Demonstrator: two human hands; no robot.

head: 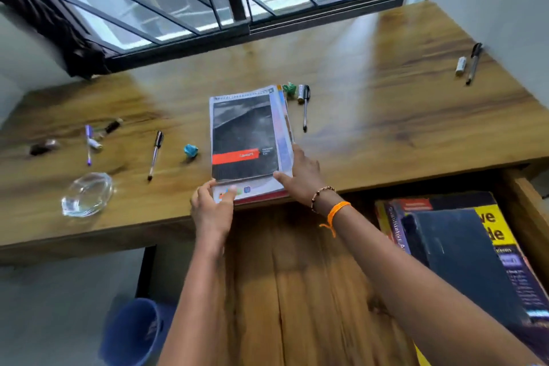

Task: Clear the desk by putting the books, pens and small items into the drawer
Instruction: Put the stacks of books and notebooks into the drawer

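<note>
A stack of books [246, 134], topped by a black one with a red band, lies at the front edge of the wooden desk [386, 116]. My left hand [212, 208] grips the stack's near left corner, thumb on top. My right hand [303, 175] holds its near right side. To the right below the desktop, the open drawer [517, 187] holds books [451, 246], one with a yellow cover. Pens lie about: one [155, 154] left of the stack, one [305, 107] at its far right, one [474, 62] far right beside a white eraser [461, 66].
A glass ashtray [87, 194] sits front left. Crumpled blue paper [190, 151] and green paper [289, 89] lie by the stack. A purple pen [88, 144] and small dark items [43, 147] are at the far left. A blue bin [133, 333] stands under the desk.
</note>
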